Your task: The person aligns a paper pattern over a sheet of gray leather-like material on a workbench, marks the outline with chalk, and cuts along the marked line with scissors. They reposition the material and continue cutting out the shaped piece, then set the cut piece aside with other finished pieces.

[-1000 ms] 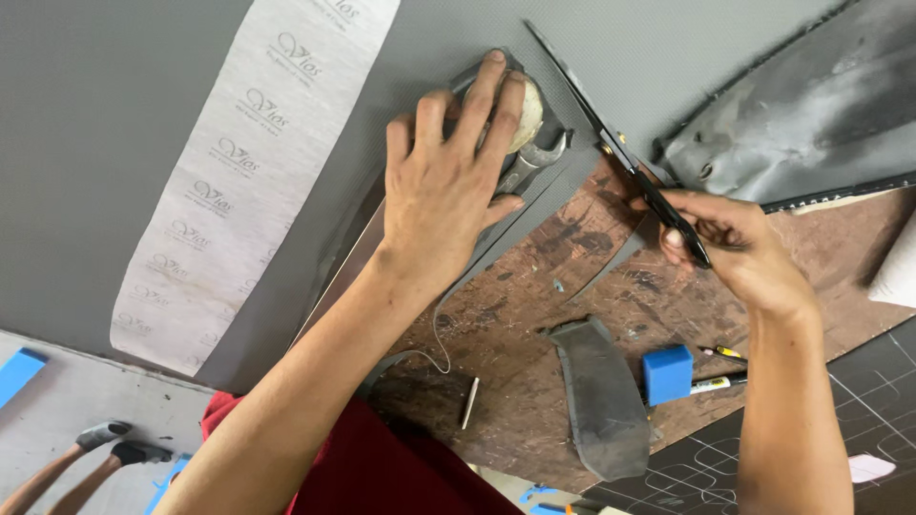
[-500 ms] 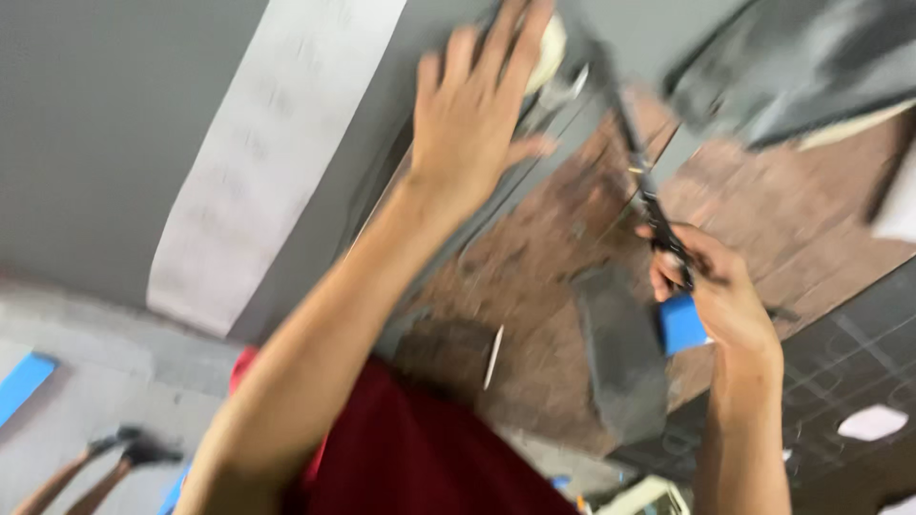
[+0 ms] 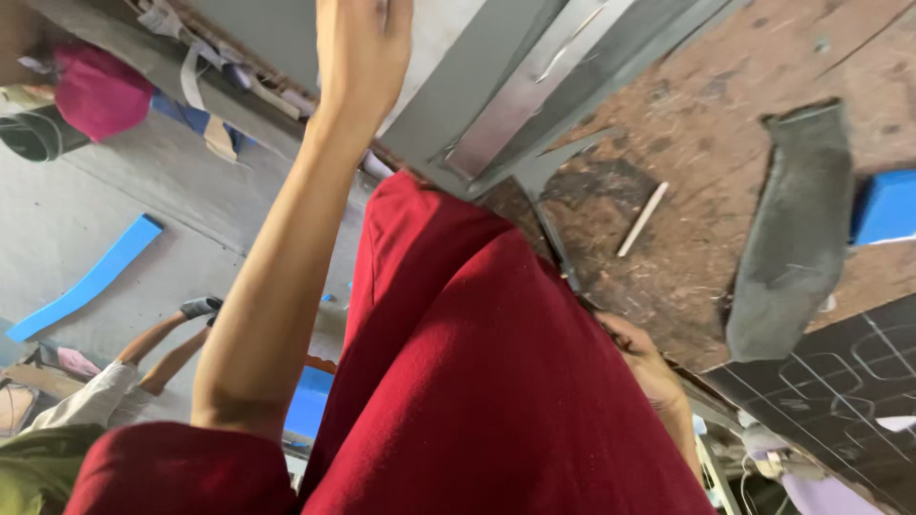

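My left hand (image 3: 363, 52) reaches up and lies flat on a grey sheet (image 3: 487, 86); its fingertips run off the top edge. A long metal strip (image 3: 572, 67) lies on the sheet beside it. My right hand (image 3: 641, 360) sits low at the wooden table's (image 3: 725, 124) near edge, half hidden by my red shirt (image 3: 477, 381). It grips black scissors (image 3: 561, 250) whose blades point up toward the sheet's cut corner.
On the table lie a dark grey leather piece (image 3: 792, 238), a blue block (image 3: 887, 205) and a thin white stick (image 3: 641, 219). A black mat with drawn outlines (image 3: 840, 381) is at lower right. Another person's legs (image 3: 172, 343) and a blue strip (image 3: 86, 277) are on the floor at left.
The view has swung down, so my red shirt now fills the middle. My right hand with the scissors has dropped from the sheet's right side to the table's near edge. My left hand stays on the sheet.
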The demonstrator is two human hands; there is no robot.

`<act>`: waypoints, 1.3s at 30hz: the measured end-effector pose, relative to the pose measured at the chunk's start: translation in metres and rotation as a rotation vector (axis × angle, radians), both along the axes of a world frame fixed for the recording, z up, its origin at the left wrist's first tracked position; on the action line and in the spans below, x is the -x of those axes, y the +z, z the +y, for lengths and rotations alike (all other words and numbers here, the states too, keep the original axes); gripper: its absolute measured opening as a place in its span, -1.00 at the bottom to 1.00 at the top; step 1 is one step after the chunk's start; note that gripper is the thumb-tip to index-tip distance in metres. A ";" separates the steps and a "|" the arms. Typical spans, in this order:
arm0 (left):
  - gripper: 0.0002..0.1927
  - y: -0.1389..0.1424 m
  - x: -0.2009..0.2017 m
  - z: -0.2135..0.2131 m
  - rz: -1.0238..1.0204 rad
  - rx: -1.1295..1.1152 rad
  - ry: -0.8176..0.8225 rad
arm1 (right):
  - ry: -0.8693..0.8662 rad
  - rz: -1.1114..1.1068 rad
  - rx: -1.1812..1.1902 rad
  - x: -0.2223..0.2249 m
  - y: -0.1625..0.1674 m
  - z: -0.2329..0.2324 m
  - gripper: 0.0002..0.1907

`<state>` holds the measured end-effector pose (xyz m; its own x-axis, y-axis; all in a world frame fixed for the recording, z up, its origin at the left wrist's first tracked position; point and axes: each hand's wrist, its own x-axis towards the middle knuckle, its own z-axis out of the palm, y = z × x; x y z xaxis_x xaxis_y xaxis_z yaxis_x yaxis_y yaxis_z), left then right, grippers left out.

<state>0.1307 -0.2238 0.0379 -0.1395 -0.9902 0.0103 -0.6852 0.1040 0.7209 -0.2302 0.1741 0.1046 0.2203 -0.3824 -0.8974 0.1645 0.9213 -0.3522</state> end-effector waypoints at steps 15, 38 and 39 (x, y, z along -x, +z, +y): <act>-0.87 0.032 -0.084 0.053 0.026 -0.003 -0.412 | -0.006 0.056 0.143 -0.104 -0.042 0.055 -0.54; -0.84 -0.004 -0.097 0.106 -0.066 -0.751 -0.824 | 0.066 0.230 -0.014 -0.106 -0.011 0.042 -0.48; -0.85 -0.007 -0.090 0.118 -0.057 -0.769 -0.727 | 0.095 0.188 0.016 -0.087 -0.019 0.036 -0.47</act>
<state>0.2210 -0.1059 0.0309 -0.6813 -0.4057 -0.6093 -0.6767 0.0318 0.7355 -0.1434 0.2100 0.0856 0.0854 -0.3827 -0.9199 0.0068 0.9235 -0.3836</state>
